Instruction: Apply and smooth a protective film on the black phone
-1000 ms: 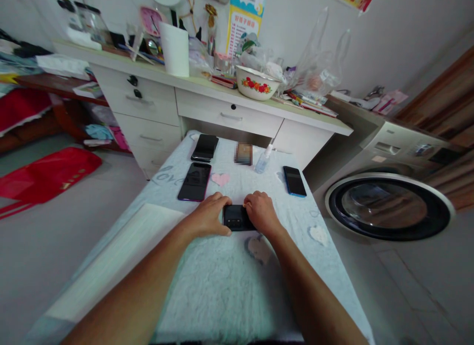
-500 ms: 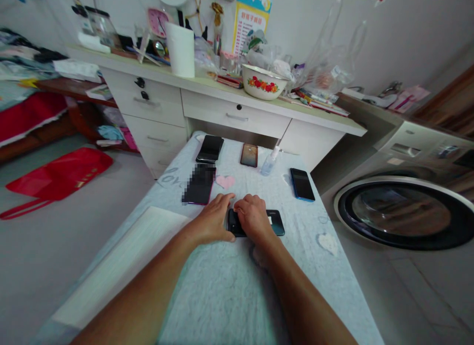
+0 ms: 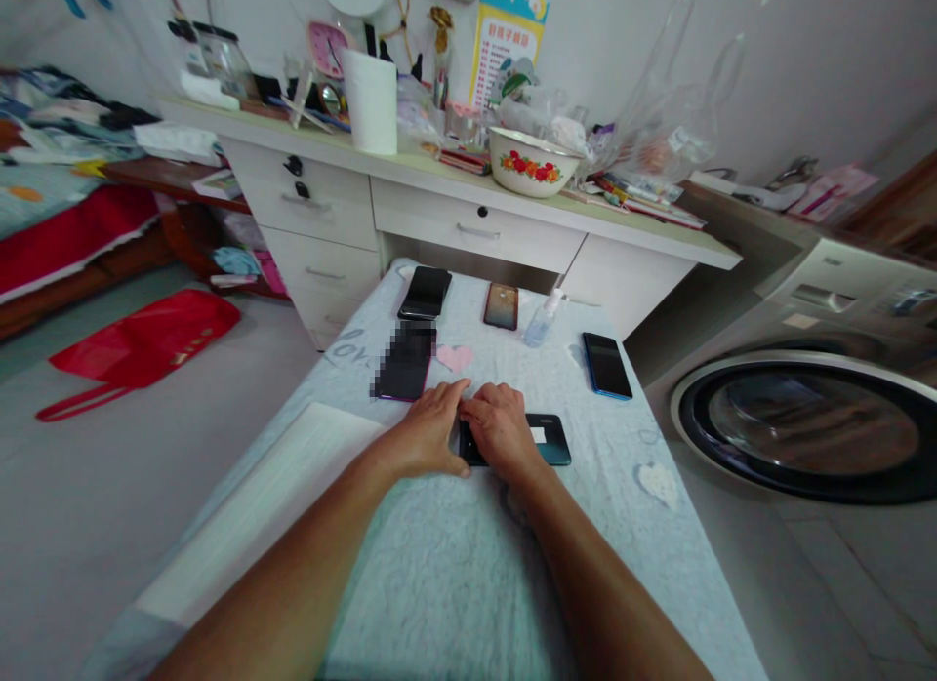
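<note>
A dark smartphone point(image 3: 554, 445) lies crosswise on the cloth-covered table, its back up, with a small white label near the middle. My left hand point(image 3: 428, 435) brackets the phone's left end, fingers at the far edge and thumb at the near corner. Over the left half of the phone my right hand point(image 3: 499, 429) is bent, its curled fingertips pressed down near that end. Whatever may be between those fingertips is hidden. Behind my left hand lies a black phone with a purple edge point(image 3: 410, 364), beside a pink paper heart point(image 3: 455, 358).
Farther back are a black phone point(image 3: 426, 293), a brown phone-shaped piece point(image 3: 502, 306) and a clear spray bottle point(image 3: 542, 320). A blue-edged phone point(image 3: 607, 366) lies at the right. A pale flat strip point(image 3: 270, 505) runs along the left. Beyond stand a drawer desk point(image 3: 439, 208) and a washing machine point(image 3: 812, 369).
The whole view has shifted slightly to the right. Both hands stay at the left end of the phone, with the right fingers drawn in a little closer to the left hand.
</note>
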### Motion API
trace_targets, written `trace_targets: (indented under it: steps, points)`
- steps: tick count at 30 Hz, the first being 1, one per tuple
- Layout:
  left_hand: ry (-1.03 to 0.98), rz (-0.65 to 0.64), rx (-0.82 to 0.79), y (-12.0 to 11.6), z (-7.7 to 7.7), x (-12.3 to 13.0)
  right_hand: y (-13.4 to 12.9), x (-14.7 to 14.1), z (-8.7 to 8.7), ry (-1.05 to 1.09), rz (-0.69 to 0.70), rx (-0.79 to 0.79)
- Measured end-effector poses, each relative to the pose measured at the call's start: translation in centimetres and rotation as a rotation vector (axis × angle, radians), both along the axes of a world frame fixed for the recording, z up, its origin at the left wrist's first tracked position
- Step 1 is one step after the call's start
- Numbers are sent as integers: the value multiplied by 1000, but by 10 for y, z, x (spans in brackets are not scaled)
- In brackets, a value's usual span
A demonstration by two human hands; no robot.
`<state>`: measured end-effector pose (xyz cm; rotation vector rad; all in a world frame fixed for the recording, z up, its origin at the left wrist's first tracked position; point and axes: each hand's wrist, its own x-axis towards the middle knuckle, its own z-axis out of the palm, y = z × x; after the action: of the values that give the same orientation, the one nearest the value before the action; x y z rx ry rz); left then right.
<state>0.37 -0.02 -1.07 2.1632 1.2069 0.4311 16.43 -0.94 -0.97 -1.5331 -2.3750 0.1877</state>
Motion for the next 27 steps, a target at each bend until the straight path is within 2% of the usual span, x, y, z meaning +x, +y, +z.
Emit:
trace_targets:
  steps: [10,13,20,27]
  points:
    - [-45,-2,-30,3,-3,-2,-12,3,4,18,168,-32]
    - [-81,7,-28,2,-2,-2,-10,3,3,25,142,-28]
    - [-47,5,-25,2,1,-2,0,0,-2,18,-27,1]
    - [-13,-6,-24,2,6,-2,-5,-1,3,17,17,-51]
